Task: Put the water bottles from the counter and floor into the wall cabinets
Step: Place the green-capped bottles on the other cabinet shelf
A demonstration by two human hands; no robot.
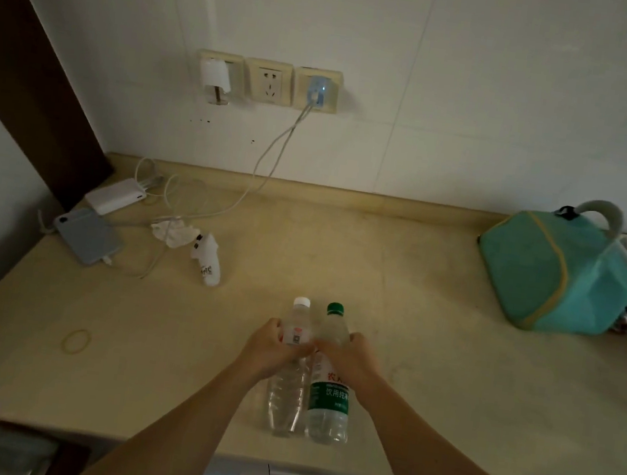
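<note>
Grip point(276, 348) round white-capped bottle point(289, 385) middle

Two clear plastic water bottles stand upright on the beige counter point(450, 335), touching side by side near its front edge. The white-capped bottle point(287, 389) on the left carries a small white label with a red mark high on its body. The green-capped bottle point(329, 403) on the right wears a green-and-white label around its middle. Both are capped and hold water.
</note>
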